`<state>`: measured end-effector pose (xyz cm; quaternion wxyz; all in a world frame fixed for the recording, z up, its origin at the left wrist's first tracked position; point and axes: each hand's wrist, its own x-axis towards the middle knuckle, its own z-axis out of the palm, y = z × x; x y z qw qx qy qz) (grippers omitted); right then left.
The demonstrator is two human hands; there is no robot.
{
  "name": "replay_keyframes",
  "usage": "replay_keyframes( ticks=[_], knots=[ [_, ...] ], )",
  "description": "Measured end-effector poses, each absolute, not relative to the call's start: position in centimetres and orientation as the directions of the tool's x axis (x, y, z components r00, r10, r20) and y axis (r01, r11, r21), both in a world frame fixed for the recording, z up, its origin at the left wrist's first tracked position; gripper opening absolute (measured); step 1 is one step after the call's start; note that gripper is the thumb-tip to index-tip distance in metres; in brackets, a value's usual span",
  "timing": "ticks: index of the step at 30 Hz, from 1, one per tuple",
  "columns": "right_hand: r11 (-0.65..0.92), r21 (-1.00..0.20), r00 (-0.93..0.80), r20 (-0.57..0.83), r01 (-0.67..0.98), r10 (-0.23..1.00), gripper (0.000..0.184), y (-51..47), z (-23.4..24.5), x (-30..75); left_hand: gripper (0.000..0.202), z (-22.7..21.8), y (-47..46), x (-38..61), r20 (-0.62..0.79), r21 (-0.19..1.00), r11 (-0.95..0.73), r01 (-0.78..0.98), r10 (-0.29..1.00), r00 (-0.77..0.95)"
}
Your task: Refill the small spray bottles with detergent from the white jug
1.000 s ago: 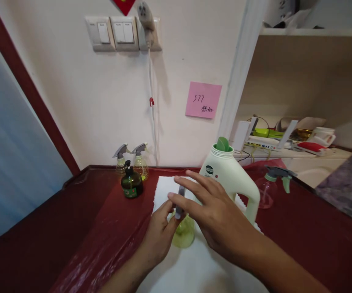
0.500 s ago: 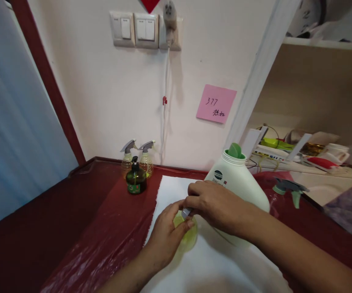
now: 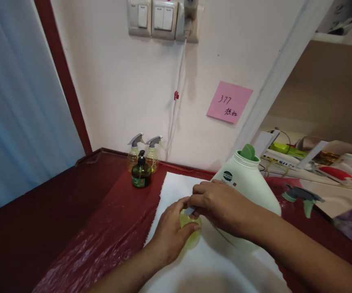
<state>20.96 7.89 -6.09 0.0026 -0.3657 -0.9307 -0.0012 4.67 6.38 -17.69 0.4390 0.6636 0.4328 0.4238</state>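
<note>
My left hand (image 3: pixel 169 232) is wrapped around a small yellow-green bottle (image 3: pixel 191 240) that stands on a white sheet (image 3: pixel 206 264). On top of that bottle, my right hand (image 3: pixel 218 205) is closed over a grey spray head (image 3: pixel 190 210), and only the tip of the head shows. Just behind my right hand stands a large white jug (image 3: pixel 249 179) with a green insert in its open mouth.
Two small spray bottles (image 3: pixel 144 147) and a dark pump bottle (image 3: pixel 141 175) stand by the wall on the red plastic-covered table (image 3: pixel 103 228). A pink spray bottle (image 3: pixel 300 199) stands at the right. A shelf with routers and clutter (image 3: pixel 310 158) lies beyond.
My right hand went from fingers spread over the grey spray head to closed on it atop the bottle. The camera has shifted left and downward.
</note>
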Motion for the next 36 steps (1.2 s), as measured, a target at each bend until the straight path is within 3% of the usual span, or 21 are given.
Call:
replay_keyframes(
  ticks=[7,13,23,30,36],
  knots=[
    [0.729,0.018,-0.729,0.039,0.684,0.683,0.015,7.5,-6.6,21.1,0.04,-16.3,6.1,4.9,0.16,0.973,-0.197,0.122,0.952,0.262],
    [0.721,0.045,-0.722,0.028,0.692,0.691,0.015,7.5,-6.6,21.0,0.025,-16.1,6.3,5.5,0.153,0.964,-0.183,0.193,0.975,0.16],
    [0.726,0.011,-0.725,0.05,0.688,0.687,0.011,7.6,-6.7,21.3,0.02,-16.0,7.7,3.5,0.202,0.932,-0.314,0.181,0.864,0.461],
    [0.721,0.019,-0.721,0.04,0.692,0.691,0.011,7.4,-6.7,21.2,0.031,-16.4,7.1,4.8,0.179,0.935,-0.253,0.249,0.942,0.285],
    [0.72,0.005,-0.72,0.04,0.693,0.693,0.012,7.4,-6.6,21.3,0.019,-16.5,6.9,4.9,0.194,0.912,-0.274,0.306,0.943,0.27]
  ],
)
